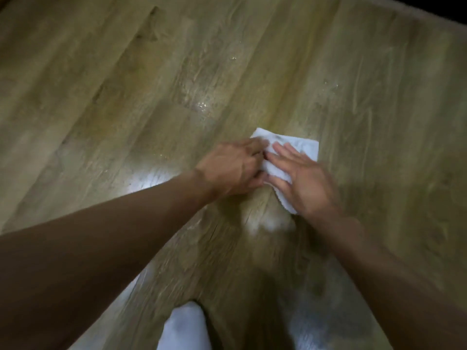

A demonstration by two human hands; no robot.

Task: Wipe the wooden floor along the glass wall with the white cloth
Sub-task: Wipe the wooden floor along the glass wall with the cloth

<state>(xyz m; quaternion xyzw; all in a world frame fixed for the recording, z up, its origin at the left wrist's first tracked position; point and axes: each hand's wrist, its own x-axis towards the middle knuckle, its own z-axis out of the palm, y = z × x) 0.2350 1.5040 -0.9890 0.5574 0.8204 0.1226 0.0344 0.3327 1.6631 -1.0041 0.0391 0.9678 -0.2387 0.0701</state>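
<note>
The white cloth [290, 152] lies flat on the wooden floor [126, 84], a little right of the middle of the view. It looks folded into a small pad, with a dark smudge near its top edge. The right hand [303, 180] lies on it with the fingers spread wide and flat, and the palm covers the lower right part of the cloth. This is probably so the push goes down evenly and the cloth rubs the boards. The left hand [232, 170] sits at the cloth's 9 o'clock side. Its fingers are curled at the cloth's left edge, and it seems to pinch or tuck that edge, though the blur hides how tight the hold is. It may hold there so the cloth does not bunch up or slip. From the right hand, most of the bare cloth peeks out toward 12 o'clock, past the fingertips. Shiny wet spots glint on the boards at 11 o'clock and 1 o'clock from the cloth, so that part of the floor looks damp. A dark strip at the top right corner could be the base of the glass wall, but that is not clear.
</note>
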